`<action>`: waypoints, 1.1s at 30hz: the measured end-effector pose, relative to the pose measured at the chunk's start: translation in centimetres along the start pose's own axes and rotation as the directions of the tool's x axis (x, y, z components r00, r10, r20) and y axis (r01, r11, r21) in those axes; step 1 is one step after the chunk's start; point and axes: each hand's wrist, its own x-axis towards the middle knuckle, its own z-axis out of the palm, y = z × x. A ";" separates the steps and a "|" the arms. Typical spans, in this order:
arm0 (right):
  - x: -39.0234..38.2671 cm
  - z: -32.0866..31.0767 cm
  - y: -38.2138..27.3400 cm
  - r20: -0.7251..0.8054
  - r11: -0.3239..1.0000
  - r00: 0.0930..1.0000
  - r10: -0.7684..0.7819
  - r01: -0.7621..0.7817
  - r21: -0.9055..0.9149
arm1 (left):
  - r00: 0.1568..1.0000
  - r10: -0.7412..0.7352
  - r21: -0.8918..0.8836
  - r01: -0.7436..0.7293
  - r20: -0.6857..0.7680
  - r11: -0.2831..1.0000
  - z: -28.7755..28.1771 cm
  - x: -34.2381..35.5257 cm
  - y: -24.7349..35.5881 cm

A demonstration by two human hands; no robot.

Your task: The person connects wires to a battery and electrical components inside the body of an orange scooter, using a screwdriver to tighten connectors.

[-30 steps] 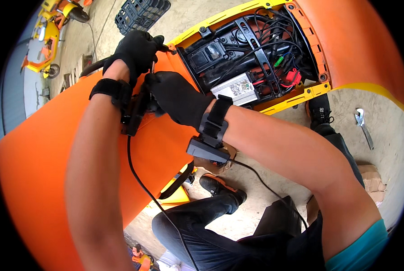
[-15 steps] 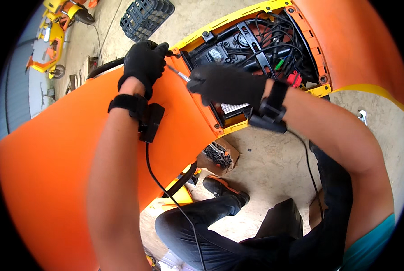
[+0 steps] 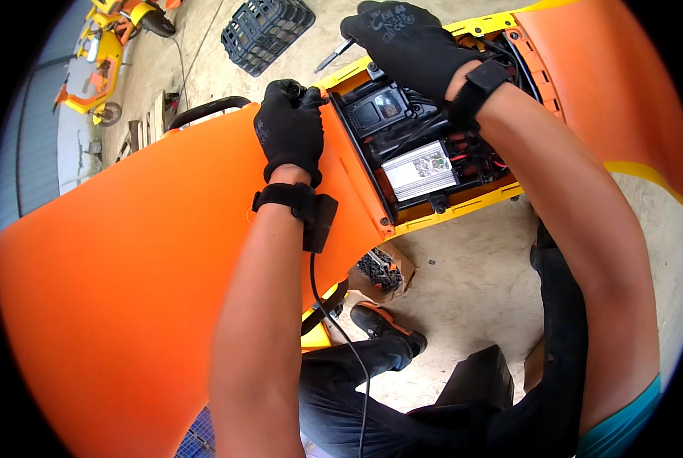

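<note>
My right hand [image 3: 414,49], in a black glove, is closed around a screwdriver [image 3: 335,56]; its handle is hidden in the fist. The metal shaft sticks out to the left, over the far side of the open bay. My left hand [image 3: 289,126], also gloved in black, rests at the far corner of the orange body panel [image 3: 151,252] with its fingers curled; what they hold, if anything, is hidden. The bay has a yellow rim [image 3: 463,208]. Inside lie a silver finned box [image 3: 420,172], a black box [image 3: 380,109] and dark wiring, partly covered by my right hand and forearm.
Beyond the bay a black plastic crate [image 3: 267,34] stands on the floor. A curved black bar [image 3: 204,113] runs along the panel's far side. Below the bay is a cardboard box [image 3: 391,271] of small dark parts. Yellow-orange vehicles [image 3: 97,72] stand at far left.
My right hand has lifted the screwdriver from the panel's edge and moved away and to the right, uncovering the silver box. My left hand has shifted slightly right in the view.
</note>
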 end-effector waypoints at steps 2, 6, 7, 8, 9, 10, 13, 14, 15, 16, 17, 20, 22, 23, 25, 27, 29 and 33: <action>1.6 0.3 -1.4 0.166 0.994 0.980 0.107 -0.108 -0.003 | 1.000 0.002 0.022 -0.001 -0.007 1.000 -0.1 -0.1 0.1; 2.9 2.2 -1.8 0.094 0.987 0.984 0.150 -0.154 0.040 | 1.000 0.011 0.025 -0.010 -0.028 1.000 0.0 -0.3 0.7; 3.3 2.5 -1.8 0.086 0.987 0.986 0.139 -0.145 0.063 | 0.999 0.019 0.023 -0.018 -0.036 1.000 0.0 -0.3 0.5; 3.6 2.8 -1.7 0.079 0.987 0.989 0.129 -0.136 0.086 | 0.999 0.027 0.021 -0.026 -0.045 0.999 0.0 -0.2 0.4; 3.9 3.2 -1.7 0.073 0.986 0.990 0.118 -0.125 0.109 | 0.999 0.023 0.019 -0.022 -0.038 1.000 0.0 -0.2 0.3; 4.4 3.6 -1.6 0.089 0.985 0.990 0.109 -0.120 0.126 | 0.999 0.017 0.017 -0.017 -0.031 1.000 0.0 -0.2 0.3; 5.1 4.4 -2.0 0.117 0.983 0.986 0.115 -0.130 0.128 | 1.000 0.016 -0.003 -0.016 -0.021 1.000 0.0 -0.2 0.5; 5.1 4.5 -2.1 0.112 0.985 0.989 0.097 -0.112 0.132 | 1.000 0.017 -0.011 -0.018 -0.019 1.000 0.0 -0.3 0.5; 5.1 4.7 -2.2 0.104 0.986 0.991 0.078 -0.092 0.138 | 1.000 0.020 -0.006 -0.020 -0.020 1.000 -0.1 -0.3 0.5; 5.1 4.8 -2.3 0.096 0.987 0.994 0.059 -0.073 0.145 | 1.000 0.022 0.000 -0.022 -0.022 1.000 -0.1 -0.4 0.5; 5.3 4.9 -2.4 0.098 0.983 0.993 0.066 -0.082 0.164 | 0.999 0.024 0.006 -0.024 -0.023 1.000 -0.1 -0.4 0.5; 6.1 5.5 -2.5 -0.010 0.962 0.998 0.061 -0.056 0.265 | 1.000 0.023 -0.001 -0.023 -0.013 1.000 -0.4 -0.3 0.5; 6.7 7.3 -2.3 -0.215 0.937 0.975 0.055 0.024 0.348 | 1.000 0.024 -0.005 -0.024 0.005 1.000 -0.1 -0.2 0.3; 7.2 7.5 -2.5 -0.148 0.956 0.989 0.020 0.024 0.293 | 1.000 0.024 -0.006 -0.024 0.016 1.000 -0.1 -0.2 0.2; 9.3 5.9 -4.1 0.002 0.981 0.999 -0.033 0.032 0.189 | 0.998 0.052 0.030 -0.053 0.031 0.998 0.0 -0.5 0.1; 11.6 3.9 -5.1 0.153 0.994 0.985 -0.078 0.066 0.084 | 0.995 0.099 0.038 -0.100 0.031 0.994 0.2 -0.9 0.1; 11.1 3.8 -4.6 0.114 0.996 0.989 -0.094 0.093 0.009 | 0.992 0.122 0.018 -0.122 0.028 0.992 0.8 -1.3 0.4; 12.8 4.0 -6.0 0.023 0.975 0.981 -0.190 0.186 0.120 | 0.995 0.097 0.045 -0.097 0.010 0.994 -1.2 -0.7 -0.4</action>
